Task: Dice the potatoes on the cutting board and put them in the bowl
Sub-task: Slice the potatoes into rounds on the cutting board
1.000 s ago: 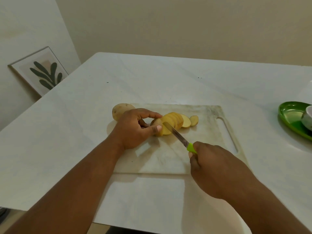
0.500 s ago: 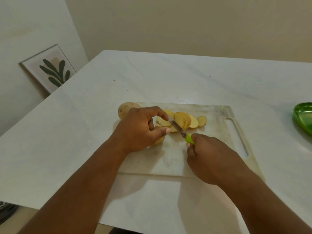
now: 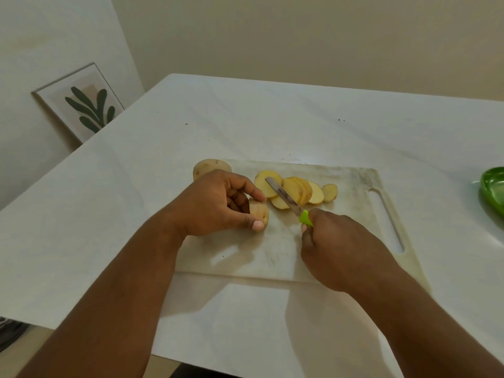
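Operator: Two hands are at work over the cutting board (image 3: pixel 351 184). State the knife (image 3: pixel 283 197) axis.

Inspector: Its long axis runs diagonally. The steel tip points up and to the left, away from the right hand (image 3: pixel 341 249), which is wrapped round the green handle. The blade lies across the potato slices (image 3: pixel 300 190).

Operator: State the left hand (image 3: pixel 215 204) grip.

Inspector: Thumb and curled fingers pinch the potato end piece (image 3: pixel 259 211). This stub sits on the board just left of the blade, cut face turned toward the knife, apart from the slices.

Operator: Describe the potato material.

Inspector: The slices are pale yellow rounds with thin tan skin edges. They overlap in a leaning row beyond the right hand's knuckles; the row runs left to right, with the smallest round at its right end. One slice lies flat at the near edge of the row, under the blade. A whole potato (image 3: pixel 211 167), tan and unpeeled, lies beyond the left hand at the board's far left corner, partly hidden by the knuckles.

Operator: State the change against the earlier frames.

Inspector: One second ago the stub was pressed against the row with the blade between them. Now the left hand has drawn the stub back toward the person, and a gap is open. The blade has travelled further up over the slices. A green dish (image 3: pixel 492 186) is cut off by the frame edge, well to the right of the right hand.
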Demonstrator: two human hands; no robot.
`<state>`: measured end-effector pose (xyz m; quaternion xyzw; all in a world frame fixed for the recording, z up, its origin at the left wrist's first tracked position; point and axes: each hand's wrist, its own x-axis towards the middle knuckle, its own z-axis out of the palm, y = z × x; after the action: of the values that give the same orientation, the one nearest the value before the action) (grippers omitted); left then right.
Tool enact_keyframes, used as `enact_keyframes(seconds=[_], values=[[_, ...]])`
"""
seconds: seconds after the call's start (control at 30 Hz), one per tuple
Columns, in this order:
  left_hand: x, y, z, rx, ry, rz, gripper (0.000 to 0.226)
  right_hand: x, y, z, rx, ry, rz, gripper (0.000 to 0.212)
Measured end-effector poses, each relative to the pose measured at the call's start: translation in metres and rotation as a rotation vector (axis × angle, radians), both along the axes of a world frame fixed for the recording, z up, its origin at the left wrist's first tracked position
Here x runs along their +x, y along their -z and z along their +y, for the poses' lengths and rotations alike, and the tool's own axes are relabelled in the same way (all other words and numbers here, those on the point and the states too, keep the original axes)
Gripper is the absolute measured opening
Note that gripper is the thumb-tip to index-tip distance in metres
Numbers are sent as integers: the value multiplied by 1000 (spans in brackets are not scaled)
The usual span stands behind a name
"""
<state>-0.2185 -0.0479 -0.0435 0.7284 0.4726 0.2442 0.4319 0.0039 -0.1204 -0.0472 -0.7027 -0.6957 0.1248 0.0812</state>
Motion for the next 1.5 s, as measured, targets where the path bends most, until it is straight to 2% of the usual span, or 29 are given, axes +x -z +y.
enact_keyframes(seconds=[0.2,0.3,0.33,0.4,0.47,0.7,1.03,1.1,1.37,1.5], values=[[8,-1,-4,-15,-6,-1,51,0,0,-1,26,-14,6,18],[12,0,-6,-18,-29,2,57,-4,-2,-7,83,-44,49,7],[13,1,-6,-17,-44,4,60,-7,-4,-10,103,-45,76,10],[14,1,-7,-22,-79,-5,65,-12,-9,-19,138,-52,126,32],[13,3,-7,-38,-104,-31,66,-18,-16,-30,159,-70,149,41],[16,10,-7,-39,-177,-96,67,-25,-25,-54,165,-84,136,49],[14,14,-8,52,-168,-109,61,-27,-32,-55,153,-120,96,52],[13,16,-7,52,-167,-110,60,-28,-32,-54,146,-121,77,50],[10,17,-2,15,-127,-122,58,-32,-32,-45,107,-108,47,19],[11,16,1,0,-105,-116,55,-34,-33,-38,58,-106,17,22]])
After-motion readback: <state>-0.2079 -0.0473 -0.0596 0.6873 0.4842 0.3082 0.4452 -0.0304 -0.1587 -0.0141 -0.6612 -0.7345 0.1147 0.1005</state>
